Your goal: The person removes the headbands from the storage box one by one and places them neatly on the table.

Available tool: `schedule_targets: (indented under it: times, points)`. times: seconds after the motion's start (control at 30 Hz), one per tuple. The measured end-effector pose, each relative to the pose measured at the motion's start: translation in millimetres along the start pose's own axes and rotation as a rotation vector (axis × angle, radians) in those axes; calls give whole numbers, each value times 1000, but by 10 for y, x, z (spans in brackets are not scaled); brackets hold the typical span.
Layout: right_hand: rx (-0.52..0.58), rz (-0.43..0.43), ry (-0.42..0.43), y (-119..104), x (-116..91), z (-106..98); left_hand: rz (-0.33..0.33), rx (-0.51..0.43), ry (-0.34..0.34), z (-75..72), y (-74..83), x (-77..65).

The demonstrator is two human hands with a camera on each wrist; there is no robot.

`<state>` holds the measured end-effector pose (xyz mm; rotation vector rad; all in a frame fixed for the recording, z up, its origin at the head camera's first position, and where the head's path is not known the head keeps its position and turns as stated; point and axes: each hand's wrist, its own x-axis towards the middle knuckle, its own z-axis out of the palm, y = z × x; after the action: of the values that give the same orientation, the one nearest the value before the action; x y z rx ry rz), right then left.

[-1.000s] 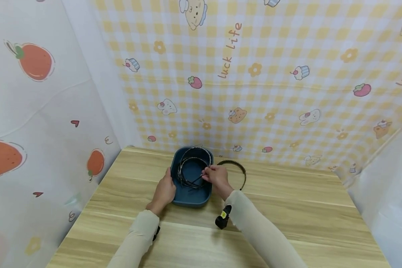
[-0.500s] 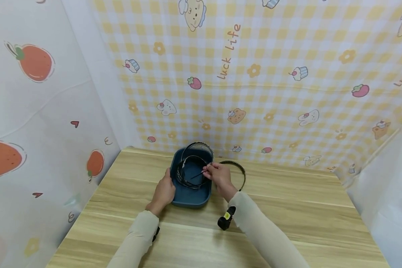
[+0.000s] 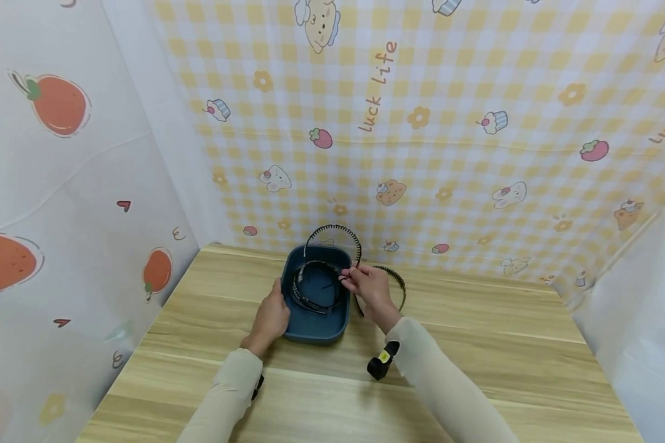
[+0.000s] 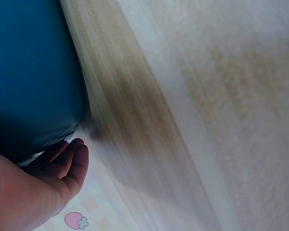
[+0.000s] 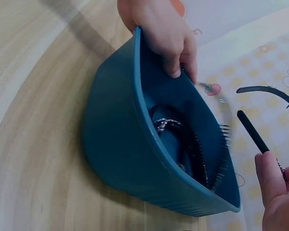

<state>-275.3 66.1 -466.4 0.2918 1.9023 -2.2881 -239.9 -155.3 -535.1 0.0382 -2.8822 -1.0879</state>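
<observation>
A deep blue plastic bin (image 3: 313, 332) stands on the table. My left hand (image 3: 270, 312) grips its left wall, and the right wrist view shows the thumb over the rim. My right hand (image 3: 372, 290) pinches a black toothed headband (image 3: 338, 227) near one end. The headband's arch rises above the bin's far right corner; its two dark ends (image 5: 253, 131) show beside the bin in the right wrist view. Inside the bin lie more dark headbands (image 5: 198, 156), one with a silvery patterned band; their number is unclear. In the left wrist view, my left fingers (image 4: 74, 168) curl by the bin's base.
Another toothed headband (image 3: 403, 288) lies on the wood-grain table (image 3: 476, 332), right of the bin and partly behind my right hand. A yellow checked cloth (image 3: 454, 154) hangs just behind the table, and a white printed cloth (image 3: 88, 203) borders its left side.
My right hand has drawn the headband up and to the right, out of the bin. My left hand keeps its hold, and the bin stays in place.
</observation>
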Motion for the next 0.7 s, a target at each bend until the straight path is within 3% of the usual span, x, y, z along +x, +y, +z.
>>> schedule_targets:
  times: [0.7]
  points:
    - [-105,-5,-32,12,-13,-271,-6,0,-5,20,-9,0]
